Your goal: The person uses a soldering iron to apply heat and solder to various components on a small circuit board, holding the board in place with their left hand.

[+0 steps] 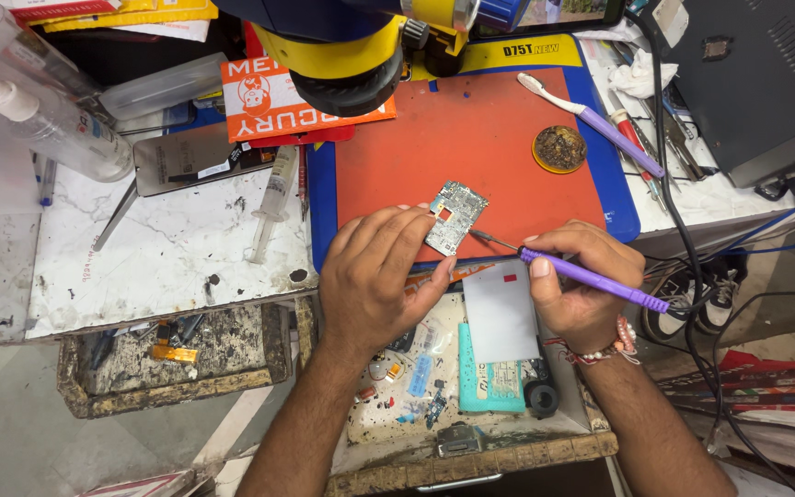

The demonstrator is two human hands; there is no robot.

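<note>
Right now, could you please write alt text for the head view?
The left hand steadies a small circuit board on an orange mat while the right hand points a purple-handled soldering iron at it, on a cluttered bench.

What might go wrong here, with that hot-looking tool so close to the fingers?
The purple-handled tool in the right hand points its tip toward the small circuit board, which the left hand steadies; a slip might catch those fingers. Its cable hangs off the bench and may snag.
</note>
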